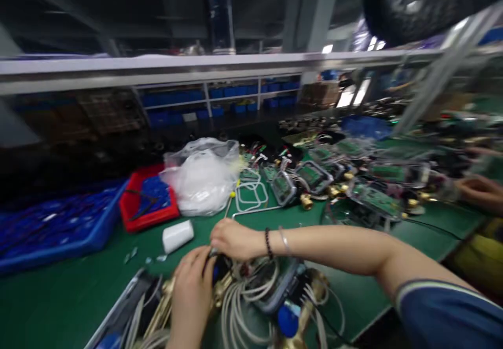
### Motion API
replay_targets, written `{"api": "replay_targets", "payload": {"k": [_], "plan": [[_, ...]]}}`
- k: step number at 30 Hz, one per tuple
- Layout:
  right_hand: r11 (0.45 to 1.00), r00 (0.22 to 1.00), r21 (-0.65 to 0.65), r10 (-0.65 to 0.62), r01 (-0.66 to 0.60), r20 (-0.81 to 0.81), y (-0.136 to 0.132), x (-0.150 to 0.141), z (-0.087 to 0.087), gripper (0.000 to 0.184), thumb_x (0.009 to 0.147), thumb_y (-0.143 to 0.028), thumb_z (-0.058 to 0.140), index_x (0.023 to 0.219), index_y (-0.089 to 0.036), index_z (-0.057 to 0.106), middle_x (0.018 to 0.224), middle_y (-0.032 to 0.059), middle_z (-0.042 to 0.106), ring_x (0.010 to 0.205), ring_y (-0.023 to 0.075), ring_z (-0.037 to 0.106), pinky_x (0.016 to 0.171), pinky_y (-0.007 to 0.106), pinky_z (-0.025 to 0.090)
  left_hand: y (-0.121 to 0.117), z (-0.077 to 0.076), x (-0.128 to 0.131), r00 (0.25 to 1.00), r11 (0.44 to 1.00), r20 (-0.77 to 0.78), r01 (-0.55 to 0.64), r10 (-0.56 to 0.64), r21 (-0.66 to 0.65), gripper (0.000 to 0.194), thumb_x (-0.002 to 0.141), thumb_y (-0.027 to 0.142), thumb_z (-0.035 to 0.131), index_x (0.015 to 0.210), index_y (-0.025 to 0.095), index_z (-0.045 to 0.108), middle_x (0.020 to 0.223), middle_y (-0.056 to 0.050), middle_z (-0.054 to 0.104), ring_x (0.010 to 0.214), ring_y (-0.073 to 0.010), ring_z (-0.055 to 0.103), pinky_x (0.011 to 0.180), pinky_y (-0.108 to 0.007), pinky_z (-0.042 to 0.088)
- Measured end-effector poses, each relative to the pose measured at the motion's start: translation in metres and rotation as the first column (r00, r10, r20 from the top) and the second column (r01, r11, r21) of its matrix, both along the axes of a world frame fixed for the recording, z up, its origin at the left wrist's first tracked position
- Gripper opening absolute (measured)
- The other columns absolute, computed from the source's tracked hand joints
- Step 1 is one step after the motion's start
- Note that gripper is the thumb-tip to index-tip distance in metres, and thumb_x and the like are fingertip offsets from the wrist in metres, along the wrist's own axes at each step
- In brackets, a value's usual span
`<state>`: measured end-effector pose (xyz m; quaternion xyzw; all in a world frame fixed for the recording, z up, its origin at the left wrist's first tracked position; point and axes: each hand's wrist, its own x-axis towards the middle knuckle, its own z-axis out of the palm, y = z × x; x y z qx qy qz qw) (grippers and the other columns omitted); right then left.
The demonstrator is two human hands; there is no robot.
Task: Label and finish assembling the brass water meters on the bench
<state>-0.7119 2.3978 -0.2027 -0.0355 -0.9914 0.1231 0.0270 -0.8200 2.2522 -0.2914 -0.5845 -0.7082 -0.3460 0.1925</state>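
My left hand [192, 283] is closed, its fingers curled around a dark part above a brass fitting [222, 286]. My right hand [233, 238] reaches in from the right and meets the left fingertips; its fingers are closed and hide what they pinch. A thin rod with a yellow end [232, 194] shows just beyond the right hand; I cannot tell whether it is held. Below the hands lie coiled grey cables [236, 307], a grey-framed housing [281, 288] and a blue round cap [288, 320]. Brass pipes and another dark housing [121, 307] lie left of my left wrist.
A white cylinder [178, 236] lies beyond my left hand. Behind are a red bin [151, 223], a blue tray [94, 239] and a plastic bag [202, 181]. Grey ring gaskets [251, 194] and several circuit-board housings [283, 187] cover the back right. Another person's hand [481, 192] is at far right.
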Motion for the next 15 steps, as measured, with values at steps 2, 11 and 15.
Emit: {"api": "replay_targets", "payload": {"k": [2,11,15], "plan": [[0.991,0.994,-0.104,-0.087,0.079,-0.073,0.014,0.004,-0.007,0.031,0.094,-0.011,0.033,0.082,-0.010,0.061,0.085,0.0106,0.065,0.083,0.0187,0.058,0.079,0.031,0.044,-0.010,0.004,0.007,0.989,0.994,0.124,-0.067,0.077,-0.086,0.036,0.086,0.032,0.053,0.118,0.019,0.060,0.105,-0.009,0.069,0.094,-0.0227,0.065,0.081,-0.035,0.056],[0.898,0.983,-0.426,-0.163,0.113,-0.081,0.035,0.019,-0.019,0.034,0.092,-0.038,0.034,0.082,-0.016,0.057,0.083,0.0078,0.064,0.079,0.0222,0.060,0.072,0.035,0.047,-0.091,0.027,0.027,0.930,0.989,0.338,-0.144,0.144,-0.026,0.022,0.087,0.022,0.052,0.102,0.026,0.069,0.095,-0.005,0.072,0.091,-0.0184,0.067,0.082,-0.031,0.056],[0.875,0.983,-0.481,-0.128,0.048,-0.135,0.027,0.022,0.000,0.036,0.091,-0.047,0.040,0.086,-0.019,0.062,0.090,0.0081,0.066,0.085,0.0238,0.061,0.077,0.037,0.049,-0.116,0.046,-0.029,0.858,0.923,0.343,-0.368,0.383,-0.111,0.023,0.088,0.026,0.050,0.098,0.023,0.070,0.096,-0.006,0.071,0.093,-0.0195,0.065,0.087,-0.035,0.053]]}}
